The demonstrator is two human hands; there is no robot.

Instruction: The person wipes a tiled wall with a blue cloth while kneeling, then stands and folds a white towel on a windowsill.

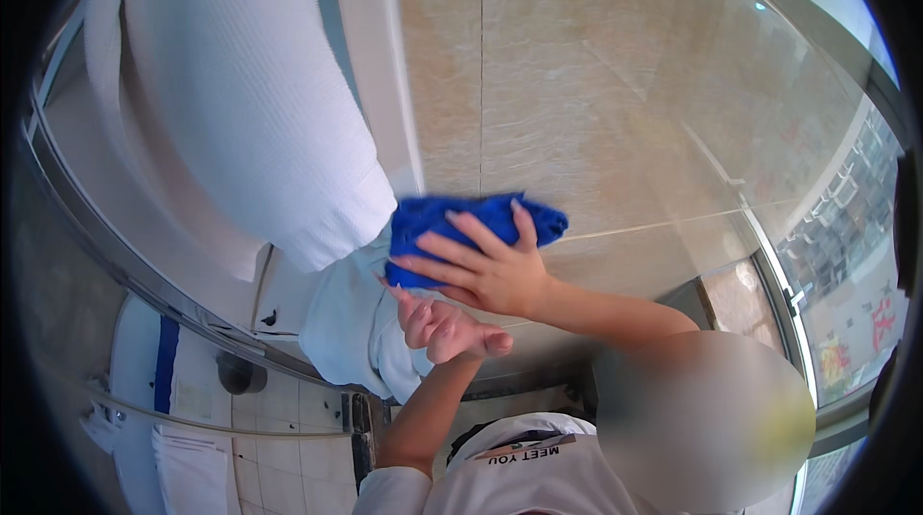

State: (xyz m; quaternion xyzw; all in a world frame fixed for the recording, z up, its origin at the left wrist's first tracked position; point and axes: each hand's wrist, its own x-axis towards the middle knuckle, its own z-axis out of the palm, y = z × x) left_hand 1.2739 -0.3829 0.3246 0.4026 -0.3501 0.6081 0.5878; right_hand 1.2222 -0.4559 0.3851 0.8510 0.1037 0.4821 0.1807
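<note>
A folded blue cloth (472, 230) lies under my right hand (497, 270), whose fingers are spread over it, one curled at its upper edge. Just below the cloth is my left hand (447, 331), loosely curled with the thumb apart and nothing visible in it; whether its fingertips touch the cloth I cannot tell. A white ribbed towel (267, 104) hangs at upper left, its corner meeting the cloth. Pale blue fabric (342, 320) hangs beneath, left of my left hand. Behind the cloth is a beige tiled surface (577, 118).
A curved metal rail (216, 428) crosses the lower left. Beyond it are folded white towels (191, 472), a dark round container (241, 373) and a tiled floor (274, 464). A framed window (851, 241) stands at right. A blurred patch covers the lower right.
</note>
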